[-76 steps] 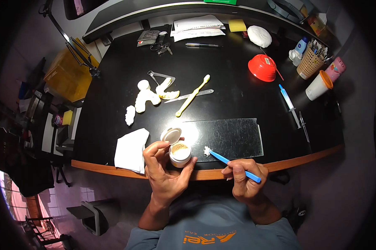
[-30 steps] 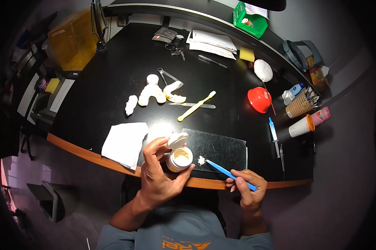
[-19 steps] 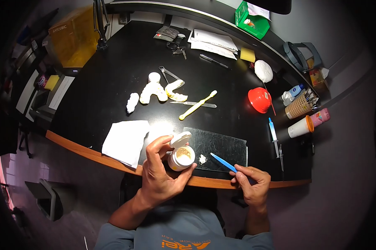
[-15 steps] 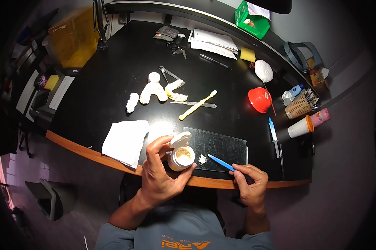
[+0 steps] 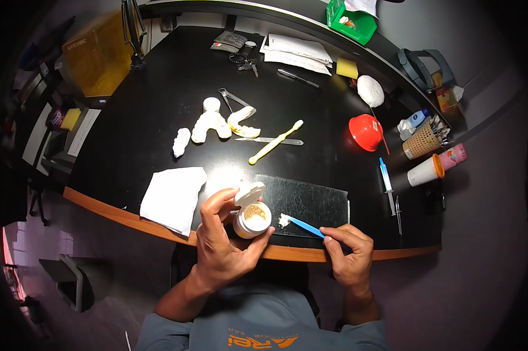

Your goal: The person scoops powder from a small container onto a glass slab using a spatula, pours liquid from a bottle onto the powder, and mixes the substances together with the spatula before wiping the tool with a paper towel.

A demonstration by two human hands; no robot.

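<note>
My left hand [image 5: 226, 243] is wrapped round a small white jar [image 5: 249, 229] with its flip lid [image 5: 250, 194] raised. Pale powder [image 5: 256, 217] shows inside the jar's mouth. Between the thumb and fingers of my right hand [image 5: 350, 251] is a blue plastic spatula [image 5: 307, 227], its tip at the edge of a small white powder heap [image 5: 284, 220]. That heap lies on a dark scratched glass slab [image 5: 311, 202] near the table's front edge.
Dental casts [image 5: 211, 127], a yellow toothbrush [image 5: 276, 142] and a scalpel [image 5: 276, 141] lie beyond the slab. A folded white cloth [image 5: 171, 196] is on the left. Toward the right are a red bowl [image 5: 364, 133], a syringe [image 5: 387, 182] and a white cup [image 5: 423, 171].
The spatula's tip has moved left to the powder heap, with my right hand shifting slightly left. My left hand still holds the jar. The whole view has shifted slightly.
</note>
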